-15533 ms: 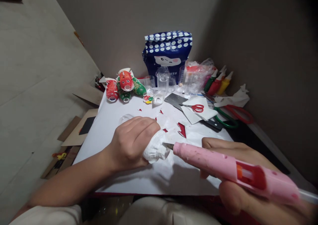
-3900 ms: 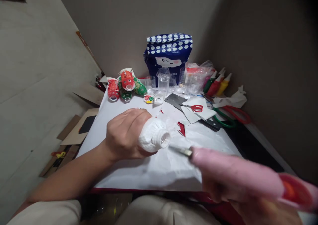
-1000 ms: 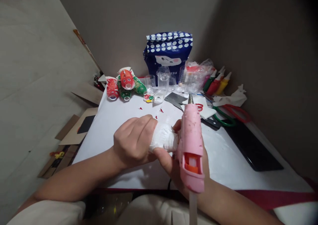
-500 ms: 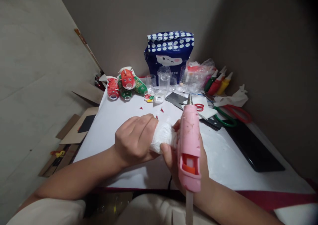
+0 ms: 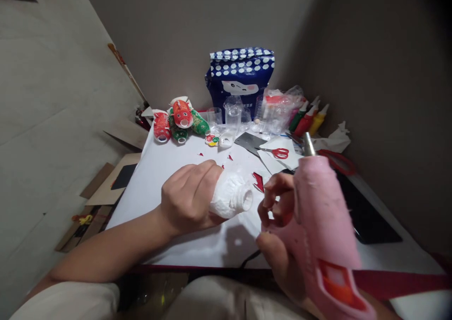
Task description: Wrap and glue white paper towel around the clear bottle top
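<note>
My left hand (image 5: 190, 193) is wrapped around a white, rough-surfaced bottle shape (image 5: 228, 195), whose round open neck points right. My right hand (image 5: 282, 235) holds a pink glue gun (image 5: 325, 207) by its handle, with the metal nozzle pointing up and away. The right thumb and fingers are curled, apart from the bottle's neck. Between the hands, further back on the white tabletop (image 5: 176, 169), lies a red cut piece (image 5: 258, 182). Smaller red scraps (image 5: 230, 157) lie beyond my left hand.
Red and green fish-like figures (image 5: 182, 114) stand at the back left. A blue bag (image 5: 242, 82) stands behind clear cups (image 5: 233, 115). Red-handled scissors (image 5: 280, 153), paint bottles (image 5: 318, 121) and a black tablet-like object (image 5: 374, 216) are on the right.
My right hand has come off the white bottle shape and moved right and nearer with the glue gun, uncovering the neck and the red piece. My left hand has barely moved.
</note>
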